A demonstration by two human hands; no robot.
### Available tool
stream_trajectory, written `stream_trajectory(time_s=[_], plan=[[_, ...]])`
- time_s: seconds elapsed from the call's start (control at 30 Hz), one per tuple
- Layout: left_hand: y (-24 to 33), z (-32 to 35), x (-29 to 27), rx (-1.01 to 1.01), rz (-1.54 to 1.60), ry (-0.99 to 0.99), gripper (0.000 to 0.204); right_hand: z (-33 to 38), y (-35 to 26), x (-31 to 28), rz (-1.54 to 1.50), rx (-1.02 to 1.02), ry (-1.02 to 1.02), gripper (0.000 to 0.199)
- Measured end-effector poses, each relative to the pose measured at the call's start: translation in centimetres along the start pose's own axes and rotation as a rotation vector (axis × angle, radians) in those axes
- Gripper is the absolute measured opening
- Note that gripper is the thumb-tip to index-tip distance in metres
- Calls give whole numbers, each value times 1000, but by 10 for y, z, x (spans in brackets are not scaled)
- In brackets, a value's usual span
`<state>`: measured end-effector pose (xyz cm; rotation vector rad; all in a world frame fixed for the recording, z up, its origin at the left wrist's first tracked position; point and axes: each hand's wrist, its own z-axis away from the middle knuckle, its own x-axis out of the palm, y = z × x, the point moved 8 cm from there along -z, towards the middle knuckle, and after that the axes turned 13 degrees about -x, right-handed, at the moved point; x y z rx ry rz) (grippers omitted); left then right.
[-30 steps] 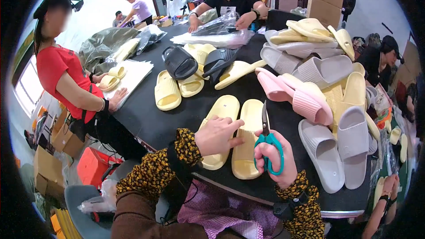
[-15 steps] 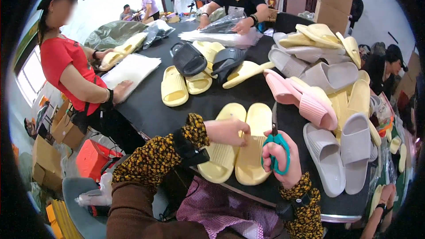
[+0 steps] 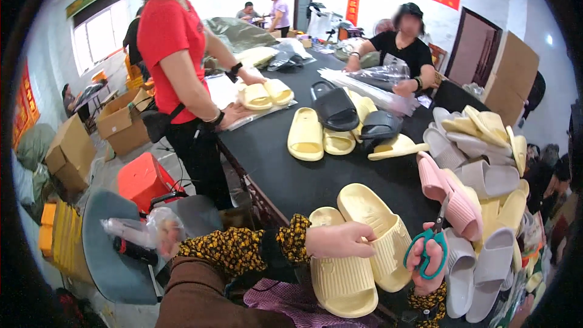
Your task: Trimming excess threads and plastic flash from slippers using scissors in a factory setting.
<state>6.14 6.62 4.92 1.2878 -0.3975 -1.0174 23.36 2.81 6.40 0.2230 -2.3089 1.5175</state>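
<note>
A pair of pale yellow slippers lies before me at the table's near edge. The left slipper (image 3: 343,288) is closer to me; the right slipper (image 3: 393,254) sits a little farther off and angled. My left hand (image 3: 341,240) lies across the left slipper, its fingertips curled together beside the right slipper's strap. Anything pinched in those fingers is too small or hidden to make out. Right of the pair, my right hand (image 3: 425,259) grips scissors (image 3: 444,254) by their teal handles, with the blades pointing up and away from me.
Grey slippers (image 3: 487,270), pink slippers (image 3: 463,212) and yellow ones are piled at the right. Black slippers (image 3: 335,109) and more yellow ones lie mid-table. A person in red (image 3: 173,54) handles yellow slippers at the left; another in black handles plastic bags (image 3: 376,88). A chair (image 3: 112,249) stands left.
My view has swung left. The right slipper now lies angled and farther forward than its mate. The person in red has moved yellow slippers onto the white bags.
</note>
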Motion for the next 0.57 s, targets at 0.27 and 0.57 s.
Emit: stream_trajectory(time_s=[0.27, 0.57], plan=[[-38, 25, 1, 127, 286, 247, 47, 1, 4, -8, -28, -50, 20, 37], [-30, 73, -12, 247, 818, 403, 59, 52, -14, 2, 415, 79, -143, 54]])
